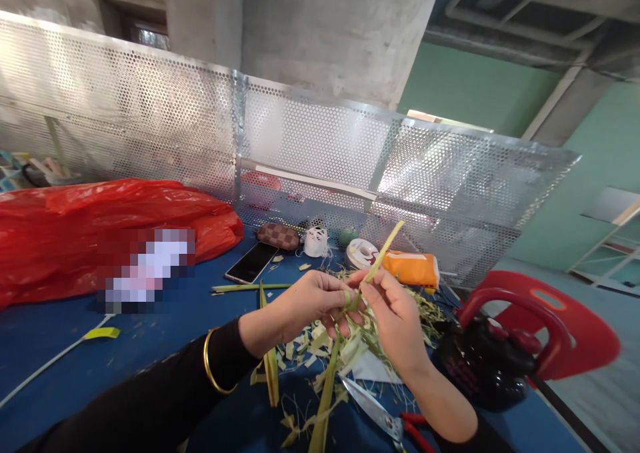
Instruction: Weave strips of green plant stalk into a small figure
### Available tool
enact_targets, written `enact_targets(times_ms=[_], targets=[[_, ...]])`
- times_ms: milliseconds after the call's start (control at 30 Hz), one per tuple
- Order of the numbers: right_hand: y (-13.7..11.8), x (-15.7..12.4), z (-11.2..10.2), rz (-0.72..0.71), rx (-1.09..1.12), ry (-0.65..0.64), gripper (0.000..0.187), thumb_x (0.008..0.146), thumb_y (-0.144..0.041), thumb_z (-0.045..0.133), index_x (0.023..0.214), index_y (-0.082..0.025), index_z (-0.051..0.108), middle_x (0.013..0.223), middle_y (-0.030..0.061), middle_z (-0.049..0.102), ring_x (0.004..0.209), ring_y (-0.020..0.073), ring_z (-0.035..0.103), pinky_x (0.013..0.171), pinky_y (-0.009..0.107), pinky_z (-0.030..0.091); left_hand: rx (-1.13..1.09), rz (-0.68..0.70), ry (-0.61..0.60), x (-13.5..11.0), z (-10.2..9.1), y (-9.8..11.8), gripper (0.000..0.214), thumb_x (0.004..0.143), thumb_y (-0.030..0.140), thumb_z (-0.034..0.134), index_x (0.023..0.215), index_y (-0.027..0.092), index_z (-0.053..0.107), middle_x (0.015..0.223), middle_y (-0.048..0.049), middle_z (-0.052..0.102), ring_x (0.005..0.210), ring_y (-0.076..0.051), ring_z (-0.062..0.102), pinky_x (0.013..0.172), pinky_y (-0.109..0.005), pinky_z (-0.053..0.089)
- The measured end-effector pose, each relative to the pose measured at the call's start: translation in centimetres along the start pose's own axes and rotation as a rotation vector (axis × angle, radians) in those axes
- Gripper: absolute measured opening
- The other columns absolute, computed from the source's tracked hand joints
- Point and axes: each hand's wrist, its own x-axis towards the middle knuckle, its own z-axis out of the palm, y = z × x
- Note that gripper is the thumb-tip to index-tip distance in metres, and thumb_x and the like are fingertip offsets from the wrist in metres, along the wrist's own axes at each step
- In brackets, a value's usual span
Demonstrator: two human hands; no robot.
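Over the blue table, both my hands pinch one long green-yellow leaf strip. My left hand has its fingers closed round the strip's middle, with a band of leaf across a finger. My right hand grips the strip just beside it, thumb against fingers. The strip's tip points up past my right hand. A wider leaf stalk hangs down below my hands. Beneath lie pale leaf scraps and scissors with red handles, blades spread apart, near my right wrist. Another folded leaf lies left of them.
A red plastic bag covers the left side. Behind my hands lie a phone, a checkered case, a tape roll and an orange packet. A black kettle stands right. A perforated metal screen closes the back.
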Motion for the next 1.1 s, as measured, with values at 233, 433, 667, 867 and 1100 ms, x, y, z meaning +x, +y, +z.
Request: enact_targets(times_ms=[233, 433, 667, 867, 1100], targets=[[-0.1, 0.1, 0.0, 0.070, -0.077, 0.029, 0.026, 0.088, -0.038, 0.050, 0.067, -0.023, 0.045, 0.060, -0.0036, 0.048, 0.057, 0.0145, 0.045, 0.057, 0.027, 0.037, -0.103, -0.062, -0.061, 0.2, -0.4, -0.3, 0.028, 0.078, 0.038, 0.067, 0.083, 0.011, 0.071, 0.080, -0.0076, 0.070, 0.051, -0.008, 0.058, 0.047, -0.018, 0.045], [0.2, 0.0, 0.1, 0.105, -0.073, 0.041, 0.025, 0.087, -0.037, 0.052, 0.068, -0.023, 0.045, 0.059, -0.0048, 0.046, 0.055, 0.0135, 0.042, 0.053, 0.024, 0.035, -0.117, -0.088, -0.065, 0.1, -0.5, -0.3, 0.029, 0.078, 0.041, 0.068, 0.083, 0.013, 0.070, 0.079, -0.0061, 0.070, 0.055, -0.008, 0.059, 0.050, -0.019, 0.046], [0.4, 0.7, -0.7, 0.177, -0.008, -0.158, 0.028, 0.089, -0.040, 0.050, 0.068, -0.022, 0.051, 0.058, -0.0043, 0.052, 0.052, 0.0130, 0.048, 0.051, 0.024, 0.038, -0.038, -0.047, 0.007, 0.1, -0.1, -0.1, 0.018, 0.076, 0.031, 0.067, 0.076, 0.013, 0.066, 0.069, -0.0036, 0.067, 0.049, -0.008, 0.056, 0.045, -0.019, 0.043], [-0.3, 1.6, -2.9, 0.268, 0.057, -0.363, 0.023, 0.083, -0.037, 0.059, 0.070, -0.019, 0.065, 0.062, -0.0007, 0.060, 0.059, 0.0155, 0.055, 0.060, 0.028, 0.044, -0.006, 0.009, 0.019, 0.0, -0.5, 0.4, 0.024, 0.076, 0.038, 0.068, 0.079, 0.014, 0.064, 0.071, -0.0030, 0.067, 0.052, -0.009, 0.058, 0.046, -0.020, 0.043], [-0.1, 1.8, -3.4, 0.149, -0.144, -0.273, 0.013, 0.077, -0.028, 0.063, 0.068, -0.019, 0.067, 0.060, -0.0029, 0.057, 0.056, 0.0130, 0.048, 0.054, 0.025, 0.037, 0.059, -0.016, 0.107, 0.3, -0.4, 0.4, 0.028, 0.073, 0.040, 0.069, 0.083, 0.015, 0.061, 0.069, -0.0025, 0.067, 0.049, -0.008, 0.056, 0.045, -0.020, 0.041]])
